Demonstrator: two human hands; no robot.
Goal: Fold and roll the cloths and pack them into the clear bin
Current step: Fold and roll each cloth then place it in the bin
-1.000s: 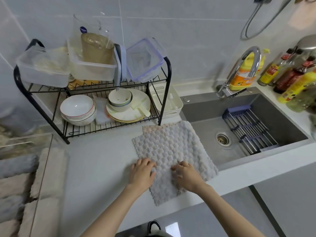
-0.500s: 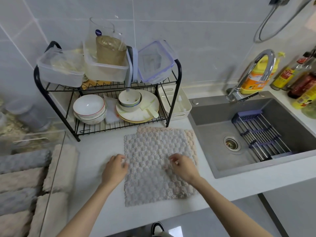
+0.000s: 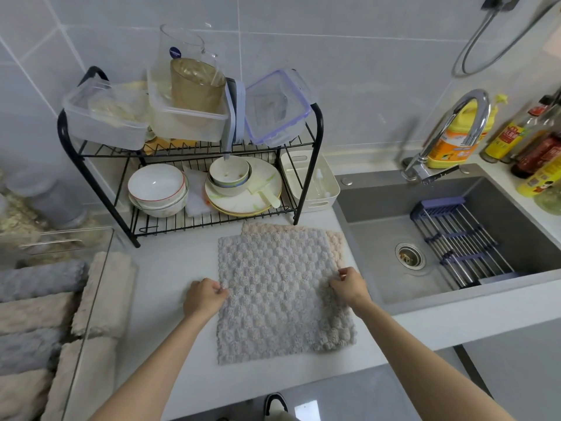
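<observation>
A grey cloth [image 3: 279,296] lies flat on the white worktop [image 3: 170,268] at the centre of the frame, over a beige cloth [image 3: 334,241] whose top and right edges show. The left hand [image 3: 204,296] pinches the grey cloth's left edge; the right hand [image 3: 349,285] pinches its right edge. At the left edge of the frame, the clear bin [image 3: 91,302] holds rolled cloths [image 3: 39,281]. A dish rack [image 3: 194,165] stands above, a sink [image 3: 455,244] to the right.

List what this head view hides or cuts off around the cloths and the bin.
- Peach tufted cloth: mostly covered by the grey tufted cloth; only its far and right edges show.
- Clear plastic bin: cut off by the left frame edge, so the count of rolled cloths is unknowable.
- Left hand and right hand: fingertips curl under, grip unclear.
</observation>
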